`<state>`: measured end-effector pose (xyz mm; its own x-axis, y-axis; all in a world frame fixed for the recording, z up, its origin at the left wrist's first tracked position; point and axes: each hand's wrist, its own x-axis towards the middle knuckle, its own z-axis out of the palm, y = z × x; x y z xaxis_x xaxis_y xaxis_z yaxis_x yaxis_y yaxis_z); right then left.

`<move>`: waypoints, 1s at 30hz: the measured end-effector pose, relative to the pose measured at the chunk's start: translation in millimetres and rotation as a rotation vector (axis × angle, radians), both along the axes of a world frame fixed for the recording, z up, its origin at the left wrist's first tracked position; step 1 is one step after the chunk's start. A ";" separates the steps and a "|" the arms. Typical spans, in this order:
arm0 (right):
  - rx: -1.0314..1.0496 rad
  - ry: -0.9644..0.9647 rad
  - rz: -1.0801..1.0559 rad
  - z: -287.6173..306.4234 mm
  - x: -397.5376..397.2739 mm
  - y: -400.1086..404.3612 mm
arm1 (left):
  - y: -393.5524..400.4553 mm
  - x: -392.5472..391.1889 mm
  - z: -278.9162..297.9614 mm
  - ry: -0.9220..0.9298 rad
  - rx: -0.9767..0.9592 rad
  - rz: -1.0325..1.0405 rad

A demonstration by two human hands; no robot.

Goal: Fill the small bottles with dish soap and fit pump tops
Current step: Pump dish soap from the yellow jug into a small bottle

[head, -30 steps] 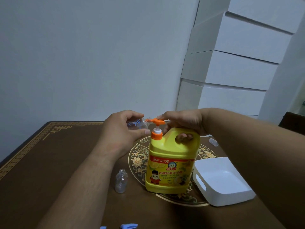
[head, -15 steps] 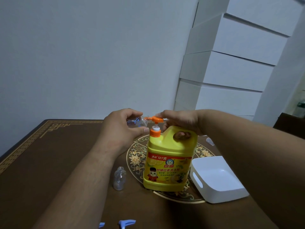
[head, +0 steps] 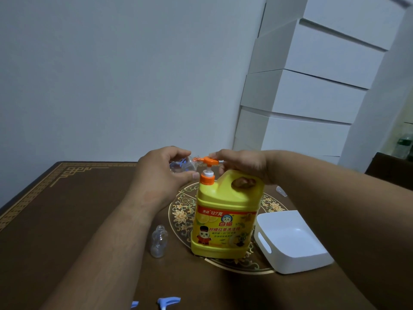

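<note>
A big yellow dish soap jug (head: 225,215) with an orange pump (head: 209,163) stands on the table's round ornament. My left hand (head: 163,175) grips a small clear bottle (head: 183,165) tilted on its side, its mouth at the pump's spout. My right hand (head: 241,164) rests over the jug's handle, fingertips on the back of the pump head. A second small clear bottle (head: 159,241) stands upright left of the jug. Two blue pump tops (head: 168,302) lie at the near edge.
A white tray (head: 292,260) sits right of the jug on the brown table (head: 67,209). A small clear cap (head: 281,190) lies behind my right forearm. White boxes (head: 301,97) are stacked at the back right against the wall.
The pump head has risen on its white stem from a lower position. Both hands hold the same places; the view shifted slightly.
</note>
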<state>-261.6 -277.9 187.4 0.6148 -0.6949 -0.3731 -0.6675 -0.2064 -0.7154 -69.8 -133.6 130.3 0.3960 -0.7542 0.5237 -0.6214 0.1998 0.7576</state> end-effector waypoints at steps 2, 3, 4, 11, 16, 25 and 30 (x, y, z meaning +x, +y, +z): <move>-0.010 -0.014 0.017 -0.2 -1.1 0.4 | 0.2 0.3 -0.2 -0.002 0.000 0.003; -0.023 -0.020 0.023 -0.3 -0.9 0.4 | 0.0 0.4 -0.3 -0.001 0.001 0.003; -0.046 -0.023 0.021 -0.8 -0.8 1.0 | -0.7 0.6 -0.8 -0.004 0.004 0.003; -0.164 -0.040 -0.049 -4.6 0.4 1.4 | -2.0 -2.4 -2.8 -0.028 0.011 0.016; -0.143 -0.041 -0.042 -4.2 2.8 5.0 | -0.9 -1.0 0.3 0.000 -0.009 0.005; -0.231 -0.045 -0.077 -2.4 -4.6 11.0 | -0.1 -3.0 -1.6 -0.022 0.024 0.011; -0.191 -0.056 -0.053 -4.0 2.4 12.2 | -0.9 -2.1 -0.4 -0.005 -0.002 0.012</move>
<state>-259.2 -265.7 183.5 0.5916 -0.7817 -0.1976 -0.6414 -0.3078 -0.7028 -71.9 -134.5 130.0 0.4024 -0.7484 0.5272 -0.6276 0.1938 0.7540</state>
